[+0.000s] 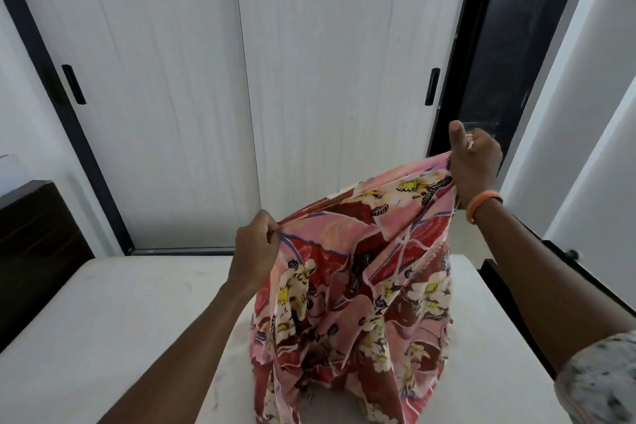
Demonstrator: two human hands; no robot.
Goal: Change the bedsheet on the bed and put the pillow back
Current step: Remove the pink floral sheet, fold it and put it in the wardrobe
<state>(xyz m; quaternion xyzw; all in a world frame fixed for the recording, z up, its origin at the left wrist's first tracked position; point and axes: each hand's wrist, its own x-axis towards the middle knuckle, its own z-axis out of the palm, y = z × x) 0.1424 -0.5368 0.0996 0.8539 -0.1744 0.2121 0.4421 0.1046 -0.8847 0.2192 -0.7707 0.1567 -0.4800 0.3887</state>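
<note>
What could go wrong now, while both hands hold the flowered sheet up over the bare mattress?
The sheet is bunched between the left hand and the right hand, so it may open twisted. Its lower folds are piled on the mattress and could tangle or land off-centre.

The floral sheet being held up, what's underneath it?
Under the floral sheet, gripped by the left hand and right hand, lies the bare white mattress. The patch directly beneath its hanging folds is covered.
</note>
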